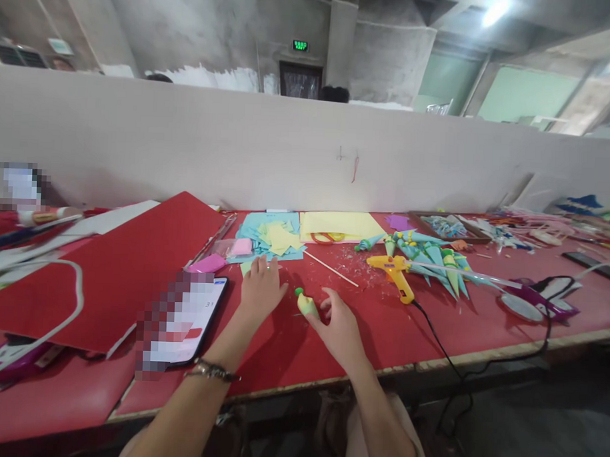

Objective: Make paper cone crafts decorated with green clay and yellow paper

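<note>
My left hand (261, 287) is stretched forward over the red tabletop, palm down, with its fingers extended and the thumb apart. Its fingers are beside a light green paper piece (246, 269), and I cannot tell whether they touch it. My right hand (340, 326) is curled at a small yellow-green paper piece (306, 303), its thumb against the lower end, which is partly hidden. A green round bit (299, 291) sits at the top of that piece. Beyond my hands lies a thin wooden stick (331, 268).
A yellow glue gun (394, 271) lies to the right, its black cord hanging over the table edge. Behind it are several blue-green paper cones (434, 256). Paper scraps (277, 237) and yellow sheets (340, 223) lie ahead. A phone (201, 325) and red board (118, 275) are left.
</note>
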A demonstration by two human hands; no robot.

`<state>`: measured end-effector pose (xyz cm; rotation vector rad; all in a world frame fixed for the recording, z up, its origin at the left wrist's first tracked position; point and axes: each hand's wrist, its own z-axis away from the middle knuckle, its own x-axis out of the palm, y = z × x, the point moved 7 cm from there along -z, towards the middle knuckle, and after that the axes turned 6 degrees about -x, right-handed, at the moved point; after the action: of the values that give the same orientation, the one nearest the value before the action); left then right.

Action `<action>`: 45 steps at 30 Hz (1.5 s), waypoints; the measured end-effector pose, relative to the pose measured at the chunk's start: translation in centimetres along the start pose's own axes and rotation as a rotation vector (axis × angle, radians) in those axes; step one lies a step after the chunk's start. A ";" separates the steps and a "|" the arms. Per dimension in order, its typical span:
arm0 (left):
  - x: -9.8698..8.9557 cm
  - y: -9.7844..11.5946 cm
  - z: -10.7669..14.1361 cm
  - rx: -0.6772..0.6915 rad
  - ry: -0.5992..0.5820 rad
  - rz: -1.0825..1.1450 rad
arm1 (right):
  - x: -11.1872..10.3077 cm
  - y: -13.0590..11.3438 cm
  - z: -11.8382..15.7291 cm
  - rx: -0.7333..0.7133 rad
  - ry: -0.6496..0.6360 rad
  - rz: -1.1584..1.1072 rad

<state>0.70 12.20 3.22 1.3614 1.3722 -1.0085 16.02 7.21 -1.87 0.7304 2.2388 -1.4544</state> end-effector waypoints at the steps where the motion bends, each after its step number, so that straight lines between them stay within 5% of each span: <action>1: 0.0 -0.1 -0.5 -0.019 0.003 -0.012 | 0.0 -0.1 0.1 -0.016 -0.007 0.008; 8: 1.2 -1.9 -2.3 -0.073 -0.091 -0.037 | -0.3 -0.3 0.4 -0.046 -0.112 0.063; 15: -0.1 -0.9 -0.7 0.170 -0.129 0.137 | -0.8 -0.5 0.2 -0.034 -0.013 0.108; 21: -1.3 0.6 3.6 0.321 -0.095 0.551 | -1.8 -1.0 0.1 -0.035 0.158 -0.218; 28: -0.2 1.0 5.4 0.332 -0.149 0.760 | -1.1 -2.8 0.5 -0.094 0.025 -0.563; 37: 0.0 1.3 7.0 0.395 -0.102 0.743 | 1.3 -2.7 1.6 0.090 -0.167 -0.851; 45: -0.2 1.7 8.0 0.441 -0.138 0.643 | 0.6 -3.2 2.0 0.041 -0.091 -0.734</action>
<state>2.86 4.52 1.67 1.8531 0.5441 -0.9552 13.71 4.42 -0.68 -0.1941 2.5320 -1.7877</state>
